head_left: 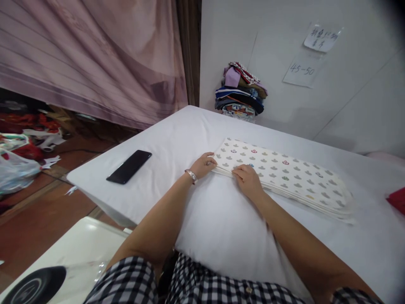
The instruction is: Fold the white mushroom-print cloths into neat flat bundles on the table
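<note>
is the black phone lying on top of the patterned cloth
No, the phone lies on the white-covered table, with a gap between it and the patterned cloth.

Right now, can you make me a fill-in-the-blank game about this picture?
1. Both the left hand and the ____ hand touch the folded cloth.
2. The bracelet sits nearest the ____ hand.
3. The phone is coloured ____.
4. The lower wall sign reads 45-____.

Missing words: right; left; black; 50.
</note>
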A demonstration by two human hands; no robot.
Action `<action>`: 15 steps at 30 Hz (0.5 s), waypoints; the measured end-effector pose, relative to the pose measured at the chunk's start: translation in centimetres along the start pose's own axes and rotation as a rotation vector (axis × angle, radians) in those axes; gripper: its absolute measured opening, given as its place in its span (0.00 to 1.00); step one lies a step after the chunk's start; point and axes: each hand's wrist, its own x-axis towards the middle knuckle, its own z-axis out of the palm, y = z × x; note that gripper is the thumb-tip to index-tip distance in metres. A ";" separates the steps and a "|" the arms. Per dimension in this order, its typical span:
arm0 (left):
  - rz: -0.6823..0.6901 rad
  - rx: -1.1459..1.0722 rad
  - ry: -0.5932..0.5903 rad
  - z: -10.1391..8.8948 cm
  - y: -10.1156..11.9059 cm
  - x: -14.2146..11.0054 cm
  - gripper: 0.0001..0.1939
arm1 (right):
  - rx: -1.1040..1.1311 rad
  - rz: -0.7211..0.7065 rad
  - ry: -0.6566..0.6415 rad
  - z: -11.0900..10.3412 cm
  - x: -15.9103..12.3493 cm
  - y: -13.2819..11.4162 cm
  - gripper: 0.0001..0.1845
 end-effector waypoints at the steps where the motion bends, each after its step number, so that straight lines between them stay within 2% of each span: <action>1: -0.001 0.007 -0.018 -0.2 0.1 -0.1 0.10 | -0.009 -0.008 -0.015 0.0 -0.1 0.0 0.13; 7: -0.039 -0.009 -0.061 -0.7 0.3 -0.2 0.12 | -0.085 -0.018 -0.075 -0.1 -0.2 -0.2 0.12; 11: -0.104 -0.036 0.056 0.3 0.2 0.1 0.16 | -0.129 -0.030 -0.077 0.1 -0.2 -0.1 0.12; 15: -0.136 -0.014 0.146 1.2 0.2 0.2 0.10 | -0.162 -0.038 -0.090 0.3 -0.2 -0.2 0.13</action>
